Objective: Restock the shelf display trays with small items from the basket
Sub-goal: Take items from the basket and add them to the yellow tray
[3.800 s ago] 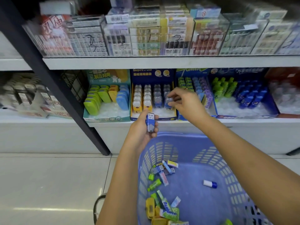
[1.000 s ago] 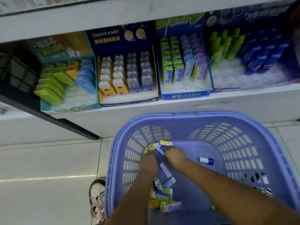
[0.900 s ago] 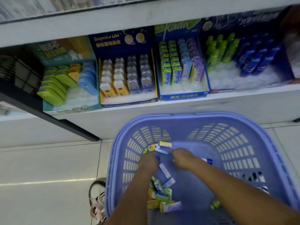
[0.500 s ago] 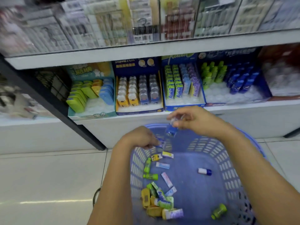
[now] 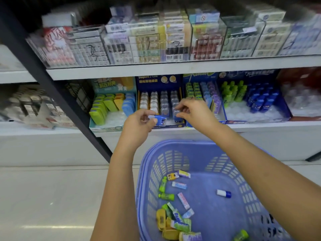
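Shelf tray (image 5: 156, 81), left hand (image 5: 138, 125) gripping blue case (image 5: 160, 120), right hand (image 5: 197, 113) pinching front-row case (image 5: 177, 117), packets (image 5: 180, 225) in basket (image 5: 175, 144).

The lower shelf (image 5: 173, 132), a white board, carries display trays side by side; in the middle the dark-blue tray (image 5: 152, 82); at its nine o'clock the teal tray (image 5: 104, 126) of green, yellow and blue cases; at its three o'clock the blue tray (image 5: 199, 75) of small packs, then the wide blue tray (image 5: 257, 121) of green and blue bottles, then a red tray (image 5: 304, 77); at twelve o'clock the upper shelf (image 5: 173, 68) bears clear boxes (image 5: 206, 40) of stacked packs; at six o'clock the lilac basket (image 5: 191, 145) over the pale floor (image 5: 52, 197).
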The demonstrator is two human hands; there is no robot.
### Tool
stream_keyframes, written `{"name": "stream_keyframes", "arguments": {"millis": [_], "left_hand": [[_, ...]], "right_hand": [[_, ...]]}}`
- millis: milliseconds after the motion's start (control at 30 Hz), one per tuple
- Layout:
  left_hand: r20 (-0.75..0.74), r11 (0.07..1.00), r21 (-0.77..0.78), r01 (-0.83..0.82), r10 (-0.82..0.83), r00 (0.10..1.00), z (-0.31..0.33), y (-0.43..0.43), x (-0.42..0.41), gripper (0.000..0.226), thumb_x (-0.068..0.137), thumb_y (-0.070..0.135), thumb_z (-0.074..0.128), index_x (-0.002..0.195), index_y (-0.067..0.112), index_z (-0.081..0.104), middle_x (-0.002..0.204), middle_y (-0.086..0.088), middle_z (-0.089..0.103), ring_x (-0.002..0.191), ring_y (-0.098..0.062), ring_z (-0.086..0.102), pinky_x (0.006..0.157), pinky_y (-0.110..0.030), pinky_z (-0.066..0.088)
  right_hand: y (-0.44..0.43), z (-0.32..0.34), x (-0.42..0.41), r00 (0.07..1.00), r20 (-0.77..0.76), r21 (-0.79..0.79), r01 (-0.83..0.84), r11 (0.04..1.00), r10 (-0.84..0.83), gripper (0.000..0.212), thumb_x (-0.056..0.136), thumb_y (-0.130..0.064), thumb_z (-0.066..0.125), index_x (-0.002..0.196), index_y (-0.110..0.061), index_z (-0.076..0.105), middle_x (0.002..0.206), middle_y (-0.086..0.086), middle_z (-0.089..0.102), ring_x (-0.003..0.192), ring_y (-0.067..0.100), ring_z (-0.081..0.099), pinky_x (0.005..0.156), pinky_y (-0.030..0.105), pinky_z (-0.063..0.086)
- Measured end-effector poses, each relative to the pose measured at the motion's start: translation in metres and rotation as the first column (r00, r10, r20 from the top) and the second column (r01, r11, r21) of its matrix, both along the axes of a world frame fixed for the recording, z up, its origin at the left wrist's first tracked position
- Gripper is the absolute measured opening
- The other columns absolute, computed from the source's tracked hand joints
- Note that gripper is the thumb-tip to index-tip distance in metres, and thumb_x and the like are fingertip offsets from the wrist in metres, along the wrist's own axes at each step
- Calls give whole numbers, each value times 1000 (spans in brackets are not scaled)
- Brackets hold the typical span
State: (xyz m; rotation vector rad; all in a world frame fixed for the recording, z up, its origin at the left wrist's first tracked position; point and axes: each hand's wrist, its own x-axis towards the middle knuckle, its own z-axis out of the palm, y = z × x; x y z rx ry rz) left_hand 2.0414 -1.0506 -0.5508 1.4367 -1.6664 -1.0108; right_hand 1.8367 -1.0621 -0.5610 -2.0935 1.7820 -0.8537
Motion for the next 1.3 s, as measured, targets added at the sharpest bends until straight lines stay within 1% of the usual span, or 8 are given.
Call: {"name": "stream_keyframes", "arguments": {"millis": [100, 300, 433, 633, 733, 1067, 1200, 1300], "left_hand": [[34, 993, -85, -86, 89, 995, -4, -3, -6, 18, 87, 20, 67, 102, 22, 58, 84, 11, 52, 69, -4, 54, 58, -14, 42], [59, 974, -219, -59, 73, 996, -13, -8, -21, 18, 87, 11, 66, 104, 16, 61, 93, 6, 63, 79, -2, 57, 64, -4, 44], [146, 952, -307, -3, 50, 988, -17, -13, -24, 20, 87, 10, 65, 105, 19, 64, 103, 0, 60, 82, -3, 56, 68, 0, 41], [239, 961, -259, 95, -31, 970, -13, -27, -30, 23, 82, 9, 70, 101, 18, 63, 87, 14, 58, 77, -4, 56, 66, -6, 43], [300, 957, -252, 144, -64, 952, -14, -33, -31, 20, 80, 7, 71, 97, 15, 63, 91, 5, 64, 79, -8, 57, 70, -17, 47], [423, 943, -281, 181, -48, 905, -19, -46, -37, 21, 71, 6, 78, 90, 11, 68, 89, -1, 61, 74, -12, 55, 67, -16, 40], [340, 952, -274, 135, -35, 940, -23, -44, -36, 22, 72, 4, 78, 91, 9, 69, 89, -3, 63, 69, -6, 51, 64, -3, 38], [440, 930, -332, 157, 6, 898, -23, -36, -37, 26, 79, 9, 73, 104, 12, 69, 100, -6, 62, 77, -13, 55, 72, -17, 42]], "right_hand": [[0, -7, 8, 1000, 18, -35, -10, 999, 11, 19, 82, -7, 69, 101, -5, 69, 100, 8, 59, 80, 10, 50, 76, 13, 38], [0, -12, 18, 1000, 25, -43, 8, 999, -7, 19, 85, -7, 64, 104, -5, 66, 105, 9, 58, 92, 22, 59, 87, 32, 49], [1, -13, 8, 1000, -9, -59, 18, 998, -18, 19, 87, -11, 63, 105, -7, 62, 108, 8, 57, 94, 21, 58, 84, 26, 46], [-5, -8, -5, 999, -32, 5, -30, 1000, 30, 16, 88, -13, 63, 102, -7, 57, 106, 6, 56, 88, 19, 57, 76, 25, 43], [-2, -12, -7, 997, -53, -5, -61, 998, 60, 16, 87, -13, 64, 99, -6, 57, 105, 5, 56, 87, 18, 57, 76, 24, 43], [-9, -8, 0, 995, -87, -17, -57, 998, 55, 14, 83, -14, 68, 94, -6, 66, 96, 9, 59, 83, 26, 59, 76, 40, 50], [-7, -1, -1, 995, -85, 10, -58, 998, 59, 18, 84, -16, 68, 100, -7, 68, 102, 8, 59, 88, 25, 59, 83, 39, 49], [4, 1, 0, 995, -89, -5, -40, 999, 39, 29, 86, -19, 66, 113, -11, 64, 112, 6, 53, 86, 20, 57, 82, 35, 49]]}}
